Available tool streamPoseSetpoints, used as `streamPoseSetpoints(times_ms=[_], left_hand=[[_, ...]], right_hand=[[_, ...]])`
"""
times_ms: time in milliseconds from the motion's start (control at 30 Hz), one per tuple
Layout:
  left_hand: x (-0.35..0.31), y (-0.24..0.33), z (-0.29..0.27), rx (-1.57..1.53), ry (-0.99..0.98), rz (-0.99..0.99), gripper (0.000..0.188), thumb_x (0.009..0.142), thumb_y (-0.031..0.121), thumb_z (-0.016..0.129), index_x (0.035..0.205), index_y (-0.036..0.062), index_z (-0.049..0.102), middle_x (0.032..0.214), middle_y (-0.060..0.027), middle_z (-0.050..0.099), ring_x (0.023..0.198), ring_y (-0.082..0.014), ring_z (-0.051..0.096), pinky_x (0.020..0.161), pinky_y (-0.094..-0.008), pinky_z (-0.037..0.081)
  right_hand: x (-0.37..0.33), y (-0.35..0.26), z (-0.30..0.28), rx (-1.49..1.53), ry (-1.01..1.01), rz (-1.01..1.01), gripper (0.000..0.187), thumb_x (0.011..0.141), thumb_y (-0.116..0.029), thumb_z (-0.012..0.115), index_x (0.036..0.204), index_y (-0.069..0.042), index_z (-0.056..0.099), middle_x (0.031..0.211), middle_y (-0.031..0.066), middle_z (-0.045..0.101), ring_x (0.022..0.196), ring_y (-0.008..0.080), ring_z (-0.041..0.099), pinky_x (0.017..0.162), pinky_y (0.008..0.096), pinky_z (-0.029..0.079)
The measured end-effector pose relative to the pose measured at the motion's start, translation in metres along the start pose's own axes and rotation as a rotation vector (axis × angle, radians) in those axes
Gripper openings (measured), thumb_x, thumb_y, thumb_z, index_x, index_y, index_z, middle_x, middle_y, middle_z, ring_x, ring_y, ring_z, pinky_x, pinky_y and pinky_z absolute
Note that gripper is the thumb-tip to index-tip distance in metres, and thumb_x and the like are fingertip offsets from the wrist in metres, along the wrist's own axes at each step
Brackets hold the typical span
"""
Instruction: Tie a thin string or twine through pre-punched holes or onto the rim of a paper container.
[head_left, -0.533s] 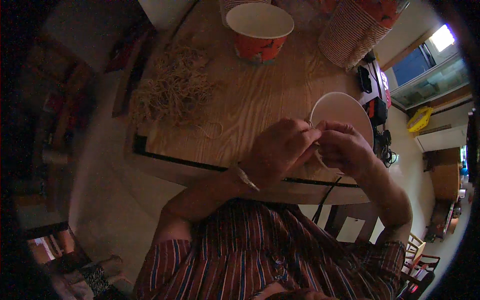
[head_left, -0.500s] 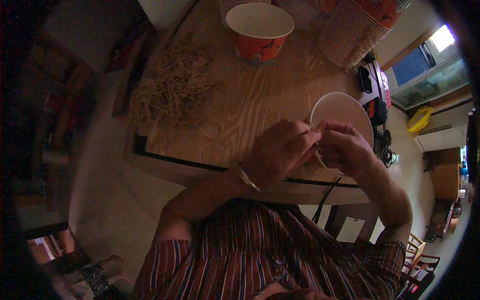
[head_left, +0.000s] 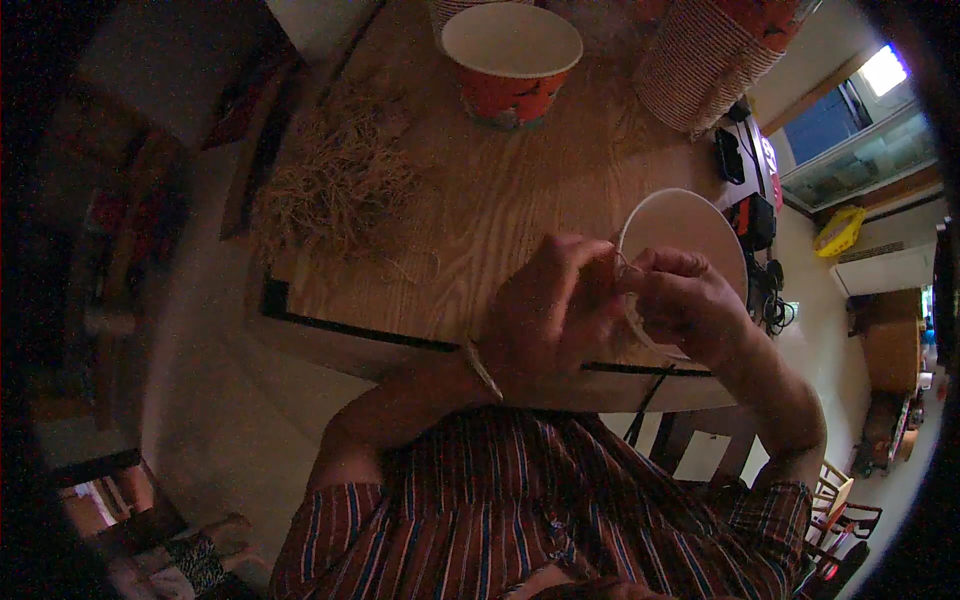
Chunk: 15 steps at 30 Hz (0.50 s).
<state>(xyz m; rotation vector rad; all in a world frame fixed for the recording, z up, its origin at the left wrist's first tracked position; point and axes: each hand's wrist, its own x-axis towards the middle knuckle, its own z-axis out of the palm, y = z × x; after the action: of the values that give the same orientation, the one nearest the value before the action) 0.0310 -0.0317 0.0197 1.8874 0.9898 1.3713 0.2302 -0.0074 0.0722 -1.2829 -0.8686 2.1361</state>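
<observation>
A paper bucket [head_left: 690,222] with a white inside lies tilted at the table's right front, its mouth turned toward me. My right hand [head_left: 692,305] is closed at the bucket's left rim, pinching a thin string [head_left: 624,262] between thumb and forefinger. Opposite it, my left hand [head_left: 555,305] has its fingers bent together at the same spot on the rim; they are somewhat blurred and partly hide the string. A bracelet circles my left wrist. To the left, a loose heap of tan strings [head_left: 345,190] lies on the wooden table [head_left: 500,220].
An orange-red paper bucket [head_left: 512,85] stands upright at the back, with another partly visible behind it. A tall stack of nested buckets [head_left: 705,70] leans at the back right. Black devices [head_left: 752,220] and cables line the right edge. A yellow bag [head_left: 840,232] lies beyond.
My left hand has turned, its knuckles rising and its wrist shifting slightly left. The right hand stays pinched at the rim. The bucket has barely moved.
</observation>
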Motion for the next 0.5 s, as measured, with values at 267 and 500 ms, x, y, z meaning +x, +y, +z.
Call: streamPoseSetpoints(times_ms=[267, 500], left_hand=[[0.001, -0.004, 0.008, 0.352, -0.091, 0.258, 0.042, 0.079, 0.013, 0.068, 0.116, -0.0011, 0.053, 0.098, -0.0154, 0.059, 0.086, -0.0312, 0.059, 0.073, -0.041, 0.048], [-0.001, 0.001, 0.01, 0.229, -0.047, 0.241, 0.036, 0.082, 0.005, 0.064, 0.117, -0.0004, 0.055, 0.098, -0.0142, 0.059, 0.088, -0.0309, 0.061, 0.076, -0.0396, 0.049]], right_hand=[[-0.001, 0.005, 0.006, 0.009, 0.041, -0.048, 0.005, 0.091, -0.011, 0.06, 0.09, -0.006, 0.062, 0.064, -0.0054, 0.048, 0.046, 0.0025, 0.037, 0.039, 0.0202, 0.027], [-0.008, -0.001, 0.003, -0.134, 0.032, -0.06, 0.01, 0.09, -0.017, 0.062, 0.092, -0.008, 0.067, 0.074, -0.0055, 0.057, 0.057, 0.0014, 0.047, 0.048, 0.0164, 0.034]])
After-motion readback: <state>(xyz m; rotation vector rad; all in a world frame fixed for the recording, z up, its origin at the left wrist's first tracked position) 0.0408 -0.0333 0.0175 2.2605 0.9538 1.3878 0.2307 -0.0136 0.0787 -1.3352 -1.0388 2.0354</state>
